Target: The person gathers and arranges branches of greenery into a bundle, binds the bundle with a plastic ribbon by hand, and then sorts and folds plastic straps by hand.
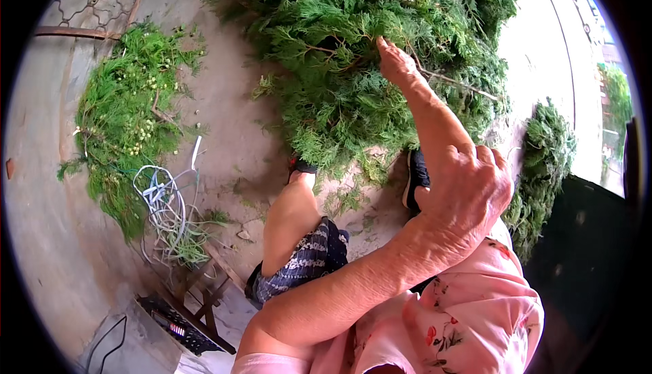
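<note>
My right hand [397,63] reaches forward with its fingers closed at a thin brown stem in the large heap of feathery green conifer branches [339,109]. The fingertips are partly lost among the foliage. My left arm crosses in front of my body, and my left hand [472,187] is curled over my right arm [440,119] near the elbow. The knuckles face up and the fingertips are hidden behind them. A bare brown twig [458,84] sticks out of the heap to the right of my right hand.
A smaller pile of green sprigs [125,129] lies at left, with tangled pale plastic straps [163,204] by its near end. A bundle of greenery [543,156] stands at right beside a dark panel [577,238]. A wooden stool [210,299] and a black device [180,326] are at lower left.
</note>
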{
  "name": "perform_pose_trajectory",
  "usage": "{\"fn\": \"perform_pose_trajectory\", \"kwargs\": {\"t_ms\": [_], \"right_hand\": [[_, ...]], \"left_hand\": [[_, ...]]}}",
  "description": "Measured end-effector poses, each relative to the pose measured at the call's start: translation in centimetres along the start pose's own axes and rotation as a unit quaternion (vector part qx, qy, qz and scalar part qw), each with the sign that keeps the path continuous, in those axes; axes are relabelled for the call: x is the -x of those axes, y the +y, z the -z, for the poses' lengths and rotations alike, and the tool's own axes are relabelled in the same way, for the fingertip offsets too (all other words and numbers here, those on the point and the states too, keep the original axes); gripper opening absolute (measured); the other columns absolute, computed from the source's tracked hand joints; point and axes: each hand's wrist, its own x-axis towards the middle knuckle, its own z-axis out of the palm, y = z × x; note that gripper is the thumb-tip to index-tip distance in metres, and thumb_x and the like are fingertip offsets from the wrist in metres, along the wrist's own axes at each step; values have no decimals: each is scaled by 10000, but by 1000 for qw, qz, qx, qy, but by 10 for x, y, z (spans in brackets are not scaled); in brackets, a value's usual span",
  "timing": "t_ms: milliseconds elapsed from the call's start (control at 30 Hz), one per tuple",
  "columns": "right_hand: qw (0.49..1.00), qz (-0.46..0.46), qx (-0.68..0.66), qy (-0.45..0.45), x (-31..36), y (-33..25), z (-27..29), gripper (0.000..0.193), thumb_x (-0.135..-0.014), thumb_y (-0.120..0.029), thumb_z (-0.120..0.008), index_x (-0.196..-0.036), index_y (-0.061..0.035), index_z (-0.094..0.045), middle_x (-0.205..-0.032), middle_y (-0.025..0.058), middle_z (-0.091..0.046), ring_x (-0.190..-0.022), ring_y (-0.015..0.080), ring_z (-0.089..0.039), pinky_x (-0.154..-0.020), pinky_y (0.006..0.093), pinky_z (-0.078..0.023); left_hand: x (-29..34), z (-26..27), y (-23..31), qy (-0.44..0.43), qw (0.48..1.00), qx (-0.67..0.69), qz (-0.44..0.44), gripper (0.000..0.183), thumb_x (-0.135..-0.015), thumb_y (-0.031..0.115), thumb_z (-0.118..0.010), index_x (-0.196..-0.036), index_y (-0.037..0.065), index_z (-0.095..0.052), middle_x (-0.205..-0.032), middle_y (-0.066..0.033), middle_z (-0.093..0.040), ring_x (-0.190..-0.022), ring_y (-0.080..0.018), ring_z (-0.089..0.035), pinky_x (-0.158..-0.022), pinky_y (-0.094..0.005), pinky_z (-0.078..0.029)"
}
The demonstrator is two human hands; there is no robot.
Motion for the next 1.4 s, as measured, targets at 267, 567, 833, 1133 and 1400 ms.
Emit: {"fn": "perform_pose_trajectory", "kwargs": {"t_ms": [267,567,833,1133,1400], "right_hand": [[998,-50,0,38,90,0,-21,250,-758,-272,-637,-825,-38,-583,-791,146,-582,-771,315,-587,-684,414,-470],[934,-91,-311,154,124,11,27,225,-727,-253,-640,-801,-41,-657,-744,102,-608,-703,255,-593,-675,336,-473],[886,-85,-371,265,173,15,156,174,-734,-143,-646,-709,17,-583,-626,52,-479,-588,114,-456,-554,279,-368],[766,-110,-482,411,223,10,185,259,-764,-237,-673,-851,1,-624,-701,-10,-571,-677,93,-523,-671,248,-410],[642,26,-726,244,230,-7,210,264,-810,-180,-613,-1001,1,-630,-892,47,-649,-822,105,-578,-811,253,-420]], "left_hand": [[-7,-8,8,15,1000,13,-17,145,-716,137,-593,-822,41,-569,-752,-77,-582,-757,-191,-588,-624,-294,-466],[-8,0,-22,129,666,664,316,282,-807,127,-592,-1053,-7,-559,-908,-47,-605,-833,-114,-556,-748,-245,-438],[-7,2,-24,156,595,706,351,443,-772,96,-552,-1191,-15,-460,-1049,-59,-548,-884,-111,-513,-735,-227,-410],[-18,17,-43,249,657,618,353,349,-783,35,-514,-1131,18,-501,-1085,-69,-511,-982,-140,-457,-831,-245,-349],[-23,0,-42,136,827,536,101,401,-823,251,-597,-1136,12,-526,-881,-55,-584,-780,-134,-536,-706,-246,-438]]}}
